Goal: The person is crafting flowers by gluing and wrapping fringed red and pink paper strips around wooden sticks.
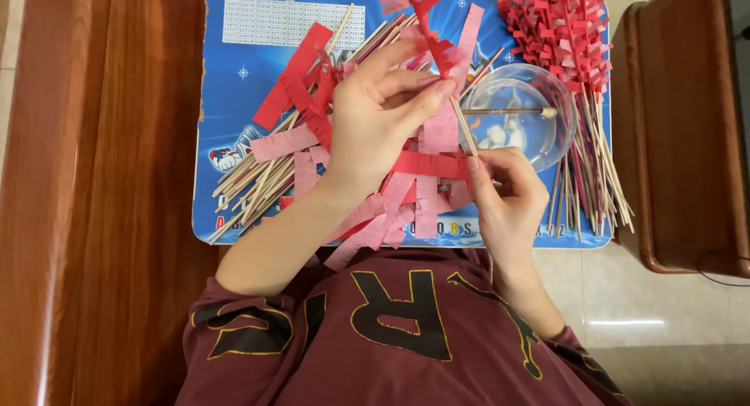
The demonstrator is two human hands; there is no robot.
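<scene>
Blue printed plastic surface [234,78]: a heap of bare thin wooden sticks [258,189] and red and pink fringed paper strips [301,86] is spread at its left. Left hand [375,121]: grip closed on the thin wooden stick wrapped in red fringed paper [434,43], held above the middle. Right hand [508,199]: grip pinched on that stick's lower end. Clear round plastic bowl [564,101]: a small brush [508,111] is laid across it. Finished red-fringed sticks [570,39]: piled at the far right.

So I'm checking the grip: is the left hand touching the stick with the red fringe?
Touching: the head view shows the left hand pinching the stick.
</scene>
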